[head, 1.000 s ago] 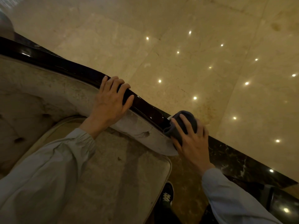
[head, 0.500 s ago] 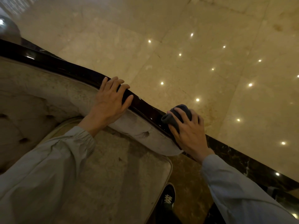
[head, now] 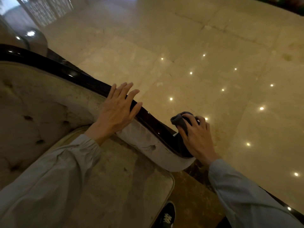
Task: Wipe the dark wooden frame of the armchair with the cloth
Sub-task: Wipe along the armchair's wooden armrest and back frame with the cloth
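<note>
The armchair's dark glossy wooden frame (head: 69,74) curves from the upper left down to the front end of the arm at centre right. My left hand (head: 117,111) lies flat on the padded arm top, fingers spread over the frame edge, holding nothing. My right hand (head: 197,137) presses a dark grey cloth (head: 180,123) against the outer side of the frame near its front end. Part of the cloth bulges out above my fingers; the rest is hidden under my palm.
The beige tufted backrest (head: 28,112) and seat cushion (head: 118,183) fill the lower left. Polished cream marble floor (head: 213,71) with light reflections spreads beyond the arm. My black shoe (head: 167,216) stands by the seat's front. A dark marble floor border (head: 197,176) runs under the arm.
My right hand has slid the cloth a little up along the frame toward my left hand. My left hand has stayed on the arm, its fingers now lifted and more spread.
</note>
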